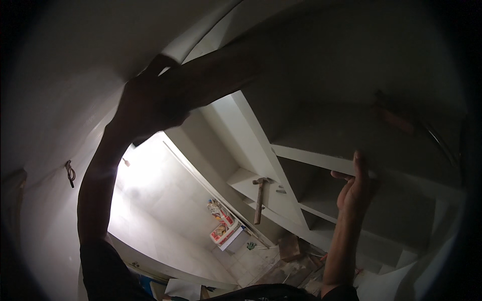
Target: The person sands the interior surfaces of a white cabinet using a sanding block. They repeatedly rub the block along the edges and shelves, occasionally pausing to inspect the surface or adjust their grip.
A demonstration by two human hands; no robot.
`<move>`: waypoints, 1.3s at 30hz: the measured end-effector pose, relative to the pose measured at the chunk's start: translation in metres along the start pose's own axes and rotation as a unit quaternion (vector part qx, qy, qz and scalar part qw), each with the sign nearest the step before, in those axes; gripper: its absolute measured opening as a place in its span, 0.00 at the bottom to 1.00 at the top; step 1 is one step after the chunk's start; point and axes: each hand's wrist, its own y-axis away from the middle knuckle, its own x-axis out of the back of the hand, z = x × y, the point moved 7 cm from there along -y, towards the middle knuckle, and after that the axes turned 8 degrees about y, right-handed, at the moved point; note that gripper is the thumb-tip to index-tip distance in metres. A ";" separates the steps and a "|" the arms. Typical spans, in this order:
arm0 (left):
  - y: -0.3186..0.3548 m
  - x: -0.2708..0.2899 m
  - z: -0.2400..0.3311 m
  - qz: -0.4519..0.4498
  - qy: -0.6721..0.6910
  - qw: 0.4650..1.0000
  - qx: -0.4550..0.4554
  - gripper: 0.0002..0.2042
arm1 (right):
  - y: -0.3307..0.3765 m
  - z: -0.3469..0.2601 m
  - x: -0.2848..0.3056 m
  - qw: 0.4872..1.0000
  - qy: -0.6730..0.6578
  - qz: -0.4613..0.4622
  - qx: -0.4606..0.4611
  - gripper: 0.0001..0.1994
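Note:
My left hand (153, 103) is raised high on the left, close to the pale wall, in deep shadow. Its fingers are closed round a long dark board (221, 75), whose far end fades into the dark. Lower on the right, my right hand (353, 193) is at the front edge of a white shelf (316, 158). One finger points up and the thumb sticks out to the left; the other fingers are partly hidden. Between my arms, a hammer (259, 200) with a wooden handle lies on a lower white ledge, its handle overhanging the edge.
White-edged cupboard compartments (321, 185) fill the right side. On the shadowed upper shelf is a reddish object (396, 120) beside a curved metal rod (442, 143). Far below, red-and-white packages (221, 226) and a brown block (289, 248) stand on the floor. A looped wire (70, 173) sticks out at left.

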 end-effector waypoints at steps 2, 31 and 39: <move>-0.025 -0.012 0.010 -0.001 0.008 1.000 -0.014 0.36 | 0.002 0.002 -0.003 1.000 0.004 -0.003 -0.005 0.22; 0.291 -0.117 -0.001 -0.183 0.209 0.934 0.223 0.36 | 0.055 -0.063 -0.233 0.877 0.146 -0.240 0.391 0.36; 0.361 -0.135 0.015 -0.246 0.227 0.886 0.320 0.39 | 0.041 -0.039 -0.305 0.900 0.183 -0.136 0.372 0.38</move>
